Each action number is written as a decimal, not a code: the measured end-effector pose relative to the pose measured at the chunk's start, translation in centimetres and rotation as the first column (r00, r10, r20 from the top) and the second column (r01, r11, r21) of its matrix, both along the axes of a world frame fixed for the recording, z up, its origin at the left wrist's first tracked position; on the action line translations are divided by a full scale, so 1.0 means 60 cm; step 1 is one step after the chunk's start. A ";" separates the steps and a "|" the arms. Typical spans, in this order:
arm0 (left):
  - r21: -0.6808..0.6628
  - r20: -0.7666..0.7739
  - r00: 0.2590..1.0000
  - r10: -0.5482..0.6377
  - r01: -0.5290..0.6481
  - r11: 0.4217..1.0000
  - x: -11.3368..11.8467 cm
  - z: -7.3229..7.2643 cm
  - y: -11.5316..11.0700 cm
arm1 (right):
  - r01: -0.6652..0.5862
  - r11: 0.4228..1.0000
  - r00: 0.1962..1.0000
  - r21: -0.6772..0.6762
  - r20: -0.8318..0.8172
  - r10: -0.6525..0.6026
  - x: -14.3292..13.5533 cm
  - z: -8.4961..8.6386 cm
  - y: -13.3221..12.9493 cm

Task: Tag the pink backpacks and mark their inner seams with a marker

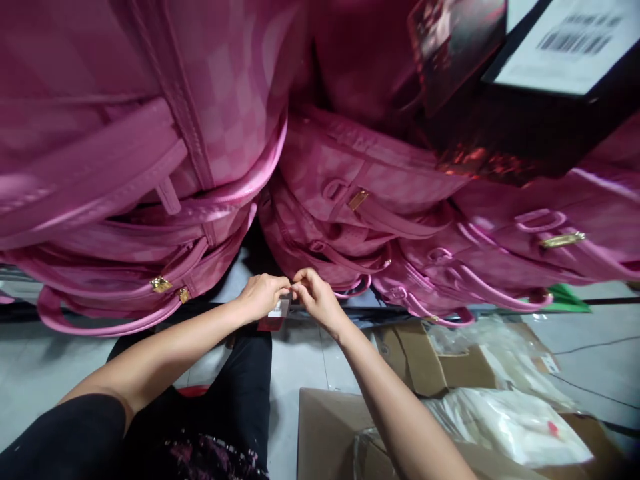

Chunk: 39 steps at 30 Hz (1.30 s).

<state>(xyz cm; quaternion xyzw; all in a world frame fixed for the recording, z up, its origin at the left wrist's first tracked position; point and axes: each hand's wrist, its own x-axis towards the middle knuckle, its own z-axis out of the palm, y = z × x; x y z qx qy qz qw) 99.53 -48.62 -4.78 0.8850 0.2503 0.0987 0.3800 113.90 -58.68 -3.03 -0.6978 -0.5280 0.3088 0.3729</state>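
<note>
My left hand (265, 295) and my right hand (316, 297) meet at the fingertips in front of the pink bags, both closed in a pinch. What lies between the fingertips is too small to make out. Right below them dangles a red and white hang tag (277, 312) with printing on it; its attachment is hidden. On the left is a large pink checkered bag (240, 127) with handles and gold zip pulls. Just beyond my right hand stands another pink bag (320, 260), its handle close to my fingers.
More pink bags (500, 227) crowd the right side. A dark hang tag with a white barcode label (560, 47) fills the upper right. Under the table edge, cardboard boxes (330, 427) and clear plastic wrapping (510, 423) lie on the tiled floor (300, 360).
</note>
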 end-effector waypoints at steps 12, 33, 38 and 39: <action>0.024 -0.026 0.998 0.054 -0.053 0.998 -0.003 0.008 0.003 | 0.025 1.000 0.997 -0.009 -0.073 -0.026 -0.007 -0.002 0.004; 0.192 -0.078 0.996 -0.032 0.047 0.980 -0.001 0.002 -0.013 | 0.095 0.993 0.990 0.067 -0.108 -0.087 -0.009 -0.022 -0.009; 0.302 -0.115 0.993 -0.035 0.068 0.951 -0.001 0.014 -0.008 | 0.148 0.989 0.979 0.025 -0.145 -0.143 0.015 -0.041 0.003; 0.305 -0.129 0.991 -0.040 0.078 0.949 0.000 0.017 -0.008 | 0.157 0.987 0.975 0.019 -0.164 -0.152 0.018 -0.042 0.004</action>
